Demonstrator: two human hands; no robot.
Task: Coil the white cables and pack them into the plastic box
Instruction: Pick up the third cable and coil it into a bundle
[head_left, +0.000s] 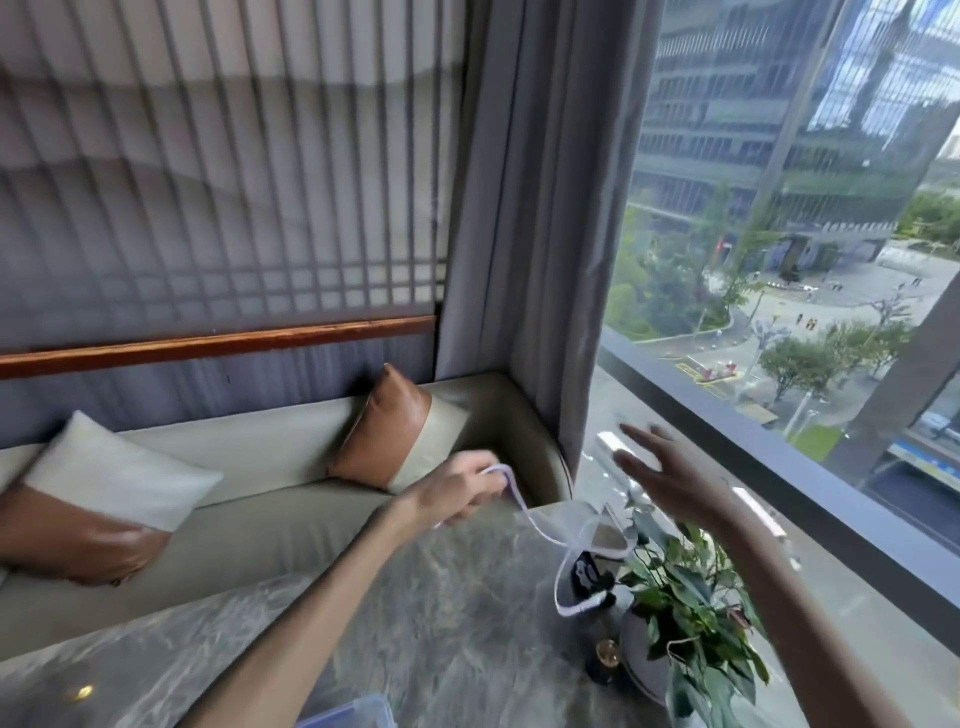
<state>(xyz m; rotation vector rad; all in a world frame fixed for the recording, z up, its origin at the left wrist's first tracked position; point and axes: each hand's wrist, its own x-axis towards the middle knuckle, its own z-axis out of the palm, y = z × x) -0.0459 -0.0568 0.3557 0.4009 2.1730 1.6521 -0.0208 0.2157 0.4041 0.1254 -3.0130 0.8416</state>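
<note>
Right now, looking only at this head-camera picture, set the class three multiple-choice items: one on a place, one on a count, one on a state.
1. Where is the leafy green potted plant?
A. on the grey marble table, at its window side
B. on the sofa
C. on the floor

2. How many tan-and-cream cushions lie on the beige sofa?
A. one
B. two
C. four

3. How is the right hand?
A. clenched on a cable
B. open, fingers spread
C. flat on the table

Answers: 1 A, the plant stands at the table's right edge beside the window. 2 B, one cushion at left, another in the corner. 3 B, it holds nothing, while the left hand grips the thin white cable.
</note>
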